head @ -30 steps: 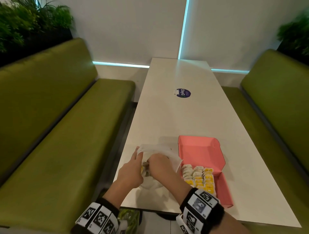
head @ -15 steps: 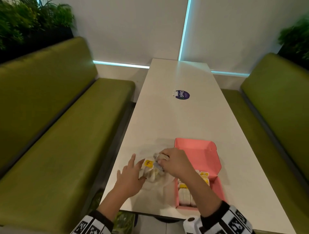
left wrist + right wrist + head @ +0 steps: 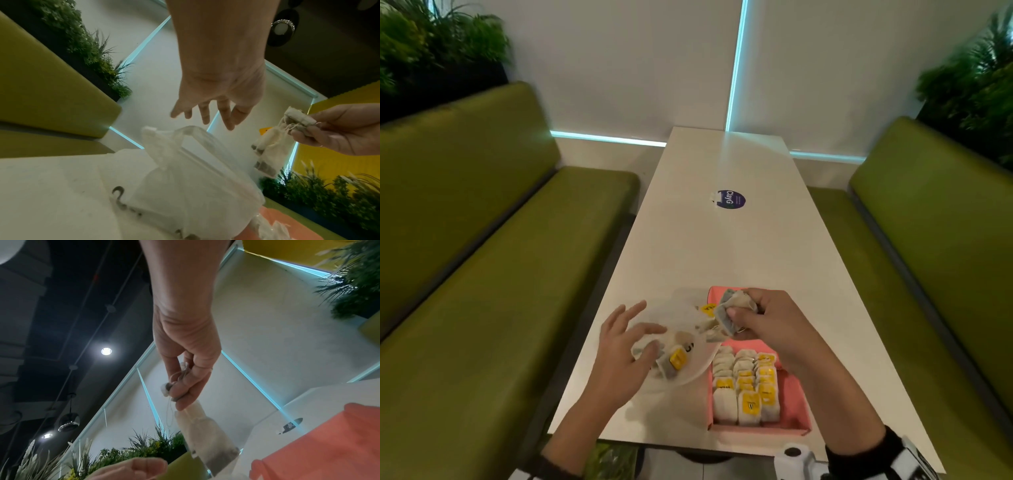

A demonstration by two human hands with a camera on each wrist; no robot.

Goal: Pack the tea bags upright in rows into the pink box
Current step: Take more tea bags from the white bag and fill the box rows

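Note:
My right hand (image 3: pixel 736 317) grips a small bunch of white tea bags (image 3: pixel 724 308) above the far left corner of the pink box (image 3: pixel 760 428). A few of them dangle below the fingers on strings (image 3: pixel 207 431). Three rows of upright tea bags (image 3: pixel 748 387) with yellow tags fill the box's left part. My left hand (image 3: pixel 650 334) is spread with straight fingers over a clear plastic bag (image 3: pixel 688 329) left of the box. Loose tea bags (image 3: pixel 676 358) lie in that bag. In the left wrist view the left hand (image 3: pixel 207 116) hovers just above the bag (image 3: pixel 191 186).
The long white table (image 3: pixel 722 257) runs away from me, with a round blue sticker (image 3: pixel 731 199) at its middle. Green benches (image 3: pixel 500 274) flank both sides. The box and the bag sit near the table's front edge.
My right hand has pulled a bunch of tea bags out of the plastic bag and carried it right, over the box. My left hand has let go of the bag's mouth and spread its fingers.

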